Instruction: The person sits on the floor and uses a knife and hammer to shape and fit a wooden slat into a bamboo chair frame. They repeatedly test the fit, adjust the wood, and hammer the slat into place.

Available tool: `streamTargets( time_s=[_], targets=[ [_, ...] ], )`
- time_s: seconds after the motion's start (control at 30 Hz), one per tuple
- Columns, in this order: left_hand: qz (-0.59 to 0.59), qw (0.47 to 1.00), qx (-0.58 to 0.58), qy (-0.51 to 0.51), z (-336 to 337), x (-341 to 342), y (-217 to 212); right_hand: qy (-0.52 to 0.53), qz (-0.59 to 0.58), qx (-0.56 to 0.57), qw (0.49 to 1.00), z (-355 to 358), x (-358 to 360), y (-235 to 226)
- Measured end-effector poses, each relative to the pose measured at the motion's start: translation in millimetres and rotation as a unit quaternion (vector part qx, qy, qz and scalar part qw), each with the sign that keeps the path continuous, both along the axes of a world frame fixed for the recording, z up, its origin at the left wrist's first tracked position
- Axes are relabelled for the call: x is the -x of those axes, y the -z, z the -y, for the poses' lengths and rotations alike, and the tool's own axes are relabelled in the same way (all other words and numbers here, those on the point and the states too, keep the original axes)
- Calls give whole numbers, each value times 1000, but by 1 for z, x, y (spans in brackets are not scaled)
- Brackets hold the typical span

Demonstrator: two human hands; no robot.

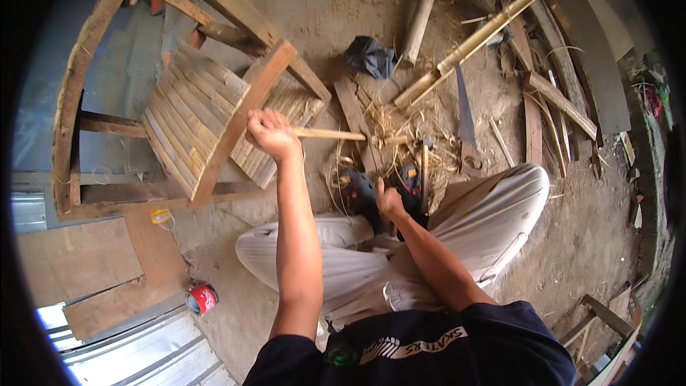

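L hand [271, 132]: fingers curled tight, apparently around one end of the bamboo strip [332, 134], which runs right toward the shavings [391, 127]. R hand [389, 201]: partly curled, thumb raised — contents can't be told. Advised: hold strip firm, wrist straight — fingers clear of any cutting edge, esp. near feet.

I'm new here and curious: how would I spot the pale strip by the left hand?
Find the large brown wooden slatted frame, upper left. The person's left hand overlaps its right side; the pale-tan wooden strip juts rightward from there. Unlike the thin, curled tan shavings nearby, it is straight and thicker.
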State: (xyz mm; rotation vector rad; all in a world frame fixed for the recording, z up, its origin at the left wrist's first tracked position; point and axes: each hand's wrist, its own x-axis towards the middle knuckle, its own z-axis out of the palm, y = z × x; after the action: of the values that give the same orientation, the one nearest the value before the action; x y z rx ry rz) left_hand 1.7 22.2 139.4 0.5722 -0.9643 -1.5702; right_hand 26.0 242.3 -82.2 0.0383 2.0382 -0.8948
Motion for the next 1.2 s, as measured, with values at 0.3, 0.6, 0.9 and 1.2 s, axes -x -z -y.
streamTargets(
  time_s=[0.3,0.6,0.9,1.2],
  targets=[
    [-21,947,82,311,16,-7,9,-113,-135,294,940,23,-12,-67],
    [-36,913,87,396,4,-11,10,16,-38,182,982,17,5,-9],
    [-31,917,91,388,4,-10,4,54,37,94,993,5,3,3],
    [3,997,35,66,1,-2,10,-34,-26,125,991,14,3,-40]
  ],
)
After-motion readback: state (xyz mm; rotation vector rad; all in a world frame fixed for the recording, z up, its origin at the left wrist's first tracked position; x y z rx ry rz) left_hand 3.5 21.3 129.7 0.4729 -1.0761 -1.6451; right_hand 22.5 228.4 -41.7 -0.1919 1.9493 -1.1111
